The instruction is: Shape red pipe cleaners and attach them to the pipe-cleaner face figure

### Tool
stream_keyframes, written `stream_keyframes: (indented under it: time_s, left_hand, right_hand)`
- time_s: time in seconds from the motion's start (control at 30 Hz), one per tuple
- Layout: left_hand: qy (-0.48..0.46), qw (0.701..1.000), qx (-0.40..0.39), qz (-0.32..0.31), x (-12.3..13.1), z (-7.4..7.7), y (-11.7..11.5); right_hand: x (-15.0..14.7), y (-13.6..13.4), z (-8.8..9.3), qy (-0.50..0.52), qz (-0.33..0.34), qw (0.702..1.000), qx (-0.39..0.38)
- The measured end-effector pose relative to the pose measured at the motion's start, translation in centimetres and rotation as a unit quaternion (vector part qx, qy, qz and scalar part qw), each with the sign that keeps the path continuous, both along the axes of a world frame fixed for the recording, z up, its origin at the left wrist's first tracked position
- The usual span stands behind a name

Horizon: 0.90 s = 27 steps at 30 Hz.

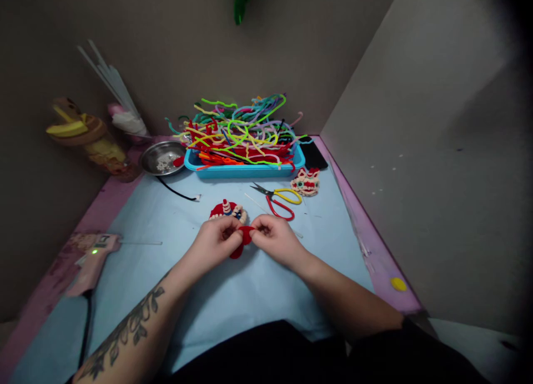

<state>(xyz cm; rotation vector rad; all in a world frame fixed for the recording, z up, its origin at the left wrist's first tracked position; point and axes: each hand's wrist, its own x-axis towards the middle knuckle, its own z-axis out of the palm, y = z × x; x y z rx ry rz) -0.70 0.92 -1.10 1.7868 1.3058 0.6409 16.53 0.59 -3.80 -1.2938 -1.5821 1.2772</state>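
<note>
My left hand (pixel 220 238) and my right hand (pixel 275 238) meet near the middle of the table, both closed in a pinch on a red fuzzy piece (pixel 246 235). It appears to be shaped from pipe cleaner; part of it hangs below my left fingers. Just beyond my left hand lies a red and cream pipe-cleaner craft (pixel 225 209), partly hidden by my fingers. Scissors (pixel 275 197) with one yellow and one red handle lie open beyond my right hand. A small cream and red pipe-cleaner face (pixel 306 183) rests to their right.
A blue tray (pixel 245 173) heaped with colourful pipe cleaners (pixel 241 131) stands at the back. Beside it are a metal bowl (pixel 150 160) and a dark phone (pixel 315 155). On the left lies a pink glue gun (pixel 94 264), its light lit. Walls enclose the table's back and right.
</note>
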Motion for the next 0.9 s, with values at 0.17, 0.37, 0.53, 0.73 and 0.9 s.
stream_keyframes:
  time_s: [0.17,0.37,0.53,0.73,0.9]
  left_hand:
    - [-0.014,1.000,-0.012,-0.014,0.03,0.23,0.00]
    - [-0.004,1.000,-0.002,-0.013,0.02,-0.11,0.09]
    - [0.007,1.000,0.014,-0.018,-0.01,-0.23,0.07]
    - [0.000,1.000,0.007,-0.013,-0.01,0.01,-0.01]
    - [-0.056,0.998,-0.036,0.007,0.04,0.01,0.04]
  right_hand:
    - [0.00,0.02,0.08,-0.005,0.005,1.000,0.008]
    - [0.00,-0.03,0.17,-0.016,0.015,0.999,0.031]
    - [-0.08,-0.06,0.30,-0.014,0.017,0.999,0.029]
    - [0.05,0.02,0.20,-0.008,0.018,1.000,0.021]
    - [0.04,0.09,-0.19,0.027,0.011,0.999,-0.016]
